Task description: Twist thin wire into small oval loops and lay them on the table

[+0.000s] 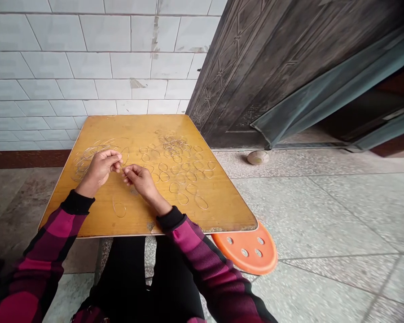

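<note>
Above the left part of the wooden table my left hand (104, 167) pinches a thin wire (126, 154), which bows in a curve over the fingertips. My right hand (138, 178) is closed on the same wire, its fingertips almost touching those of the left. Below the hands shows a curled wire end (120, 210); I cannot tell whether it belongs to the held piece. To the left, partly behind my left hand, lies a tangle of loose wires (84, 158). On the right are several figure-eight wire loops (179, 194), with a denser heap of loops (173, 144) farther back.
The yellow wooden table (188, 222) stands against a white tiled wall (104, 33). An orange stool (267, 253) with holes sits under its right front corner. A roundish object (257, 157) lies on the floor by the dark carved door (235, 89) and the grey-green curtain (299, 107).
</note>
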Tool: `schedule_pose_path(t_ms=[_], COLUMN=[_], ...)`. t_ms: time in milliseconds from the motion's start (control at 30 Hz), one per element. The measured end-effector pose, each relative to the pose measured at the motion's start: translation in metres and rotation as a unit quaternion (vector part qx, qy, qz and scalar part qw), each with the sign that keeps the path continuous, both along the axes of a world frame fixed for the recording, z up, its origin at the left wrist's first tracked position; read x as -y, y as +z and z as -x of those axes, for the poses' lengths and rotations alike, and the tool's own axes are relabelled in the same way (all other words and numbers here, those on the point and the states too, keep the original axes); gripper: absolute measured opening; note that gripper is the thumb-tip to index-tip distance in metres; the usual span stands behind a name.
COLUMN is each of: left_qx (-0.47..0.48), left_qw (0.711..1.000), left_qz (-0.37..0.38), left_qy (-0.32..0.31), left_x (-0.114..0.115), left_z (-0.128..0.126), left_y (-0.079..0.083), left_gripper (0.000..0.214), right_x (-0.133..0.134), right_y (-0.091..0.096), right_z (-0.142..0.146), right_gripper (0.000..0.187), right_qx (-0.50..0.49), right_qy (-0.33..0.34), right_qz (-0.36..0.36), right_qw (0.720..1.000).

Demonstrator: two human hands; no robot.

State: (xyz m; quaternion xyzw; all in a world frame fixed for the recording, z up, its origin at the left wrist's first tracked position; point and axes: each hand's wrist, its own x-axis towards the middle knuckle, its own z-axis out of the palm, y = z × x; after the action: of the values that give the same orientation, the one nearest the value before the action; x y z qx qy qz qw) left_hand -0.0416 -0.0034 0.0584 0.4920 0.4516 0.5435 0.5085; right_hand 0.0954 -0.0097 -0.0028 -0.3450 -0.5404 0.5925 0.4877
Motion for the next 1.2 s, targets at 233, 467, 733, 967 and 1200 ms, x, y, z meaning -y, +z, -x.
schedule_pose_path(t_ms=[233, 467, 733, 967, 1200], left_qx=[0.015, -0.4, -0.469, -0.237, 0.047], left_qw=[0.988, 0.752, 0.616, 0.907, 0.996], left_qz=[-0.132, -0.522, -0.631, -0.347, 0.036], left_qy=[0.078, 0.039, -0.053, -0.016, -0.066], left_x=[-0.002, 0.014, 0.02, 0.031, 0.028], left_z=[-0.009, -0.021, -0.038, -0.053, -0.065], left_y=[-0.005, -0.018, -0.034, -0.048, -0.047], left_gripper=[0.015, 0.019, 0.022, 0.017, 0.021], right_x=[0.01, 0.04, 0.034, 0.019, 0.006], right_y=[0.02, 0.039, 0.037, 0.024, 0.016], right_z=[-0.049, -0.08, -0.109, -0.126, -0.118], right_gripper=[0.024, 0.04, 0.031, 0.034, 0.031], right_qx=[-0.104, -0.152, -0.106, -0.093, -0.093], right_qy=[-0.199, -0.062, 0.027, 0.026, 0.097], right_qz=[0.007, 0.088, 0.132, 0.193, 0.221], right_qw=[0.974, 0.982, 0.985, 0.976, 0.966])
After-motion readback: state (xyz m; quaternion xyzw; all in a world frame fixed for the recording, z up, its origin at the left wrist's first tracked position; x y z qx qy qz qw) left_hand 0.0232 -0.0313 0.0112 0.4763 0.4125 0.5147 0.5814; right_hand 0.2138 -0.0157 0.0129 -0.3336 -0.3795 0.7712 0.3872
